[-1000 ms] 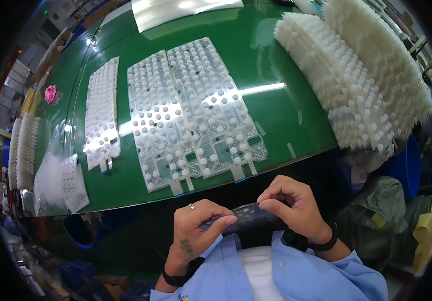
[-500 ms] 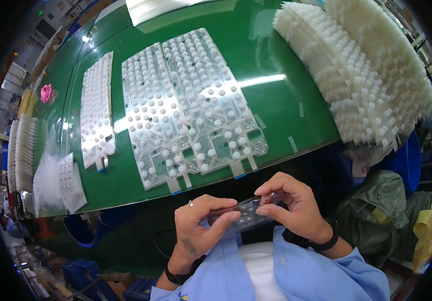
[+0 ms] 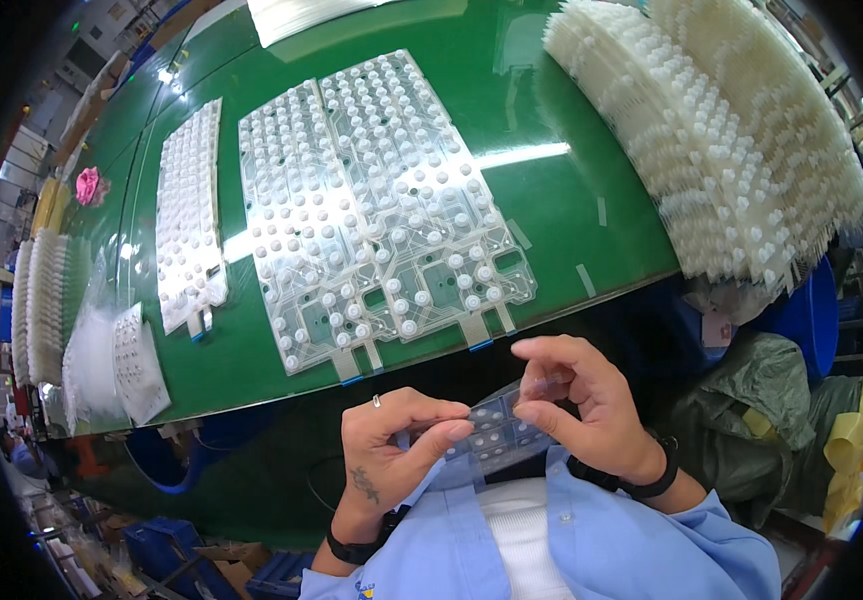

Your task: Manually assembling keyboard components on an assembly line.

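Near my chest, in front of the table edge, I hold a small clear plastic sheet with rows of round pale dots [image 3: 492, 437]. My left hand [image 3: 391, 448] pinches its left side between thumb and fingers. At its right side is my right hand [image 3: 596, 418]; the thumb lies on the sheet, other fingers curl behind the edge, and the index finger is raised apart. Beyond my hands, two clear membrane keypad sheets with white domes [image 3: 296, 230] [image 3: 416, 190] lie side by side, with ribbon tails at the near edge. A third dome sheet [image 3: 189, 215] lies to their left.
The green table [image 3: 561, 225] carries tall stacks of dome sheets [image 3: 711, 150] at right and more stacks [image 3: 41, 305] far left. A smaller dotted sheet [image 3: 139, 365] and a pink item [image 3: 87, 186] lie on the left. Bins [image 3: 813, 315] and bags [image 3: 751, 395] stand below right.
The dotted sheet has tilted and shows more of its face. My right index finger has lifted off its edge. My left hand has shifted slightly left.
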